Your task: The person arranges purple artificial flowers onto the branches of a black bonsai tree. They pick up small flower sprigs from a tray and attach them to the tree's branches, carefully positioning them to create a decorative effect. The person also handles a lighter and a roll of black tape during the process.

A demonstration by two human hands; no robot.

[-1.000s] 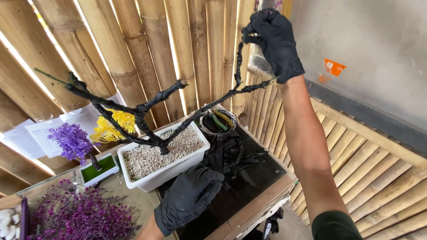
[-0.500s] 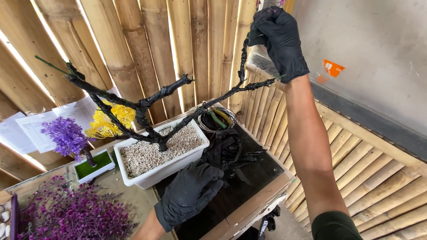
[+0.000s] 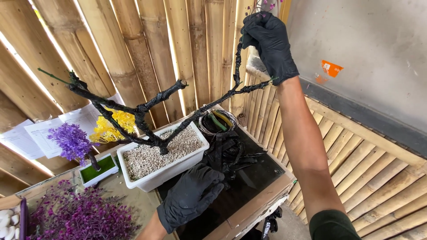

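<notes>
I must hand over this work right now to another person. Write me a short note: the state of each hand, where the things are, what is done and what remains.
Right hand: raised, black glove, fingers closed on the tip of the upright twig of the black wrapped branch.
Left hand: gloved, resting palm down on the dark table top beside the white planter, holding nothing.
Things: branch stands rooted in the planter's gravel; pile of black tape strips and wire coil behind the left hand; purple flowers at front left.
Done: all visible limbs are wrapped black.
Left: no blossoms on the branch yet; a green wire end is bare.
</notes>
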